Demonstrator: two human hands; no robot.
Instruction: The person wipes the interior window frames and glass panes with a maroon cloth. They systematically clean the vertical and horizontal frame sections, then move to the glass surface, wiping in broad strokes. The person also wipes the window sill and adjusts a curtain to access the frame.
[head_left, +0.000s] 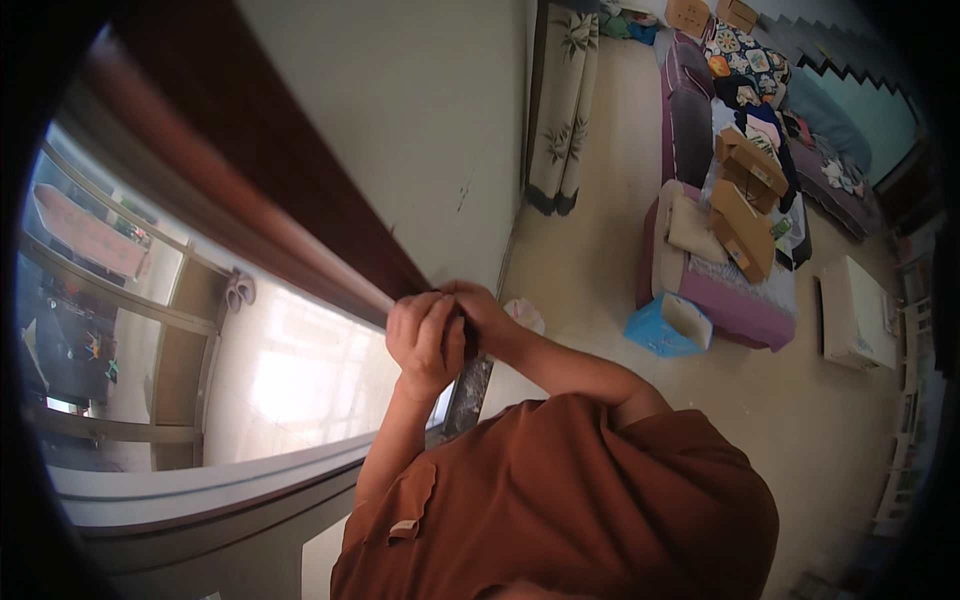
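My left hand (426, 337) is raised against the edge of a dark reddish-brown door frame (300, 157), its fingers curled over. Right beside it, my right hand (474, 311) reaches to the same edge, its fingers partly covered by the left hand. Something dark shows just below the curled fingers, too hidden to name. Whether either hand grips the frame or a small thing is not clear. A brown shirt (570, 487) covers my body, and a flap with a pale tag (405, 529) hangs at its side.
Left of the frame, a bright tiled floor (300, 367) lies beyond the opening, with slippers (240, 291). A white wall (405, 112) and floral curtain (562, 112) stand ahead. Rightward are a blue bag (660, 330), a sofa (750, 319) with cardboard boxes (742, 232), and a low white table (859, 315).
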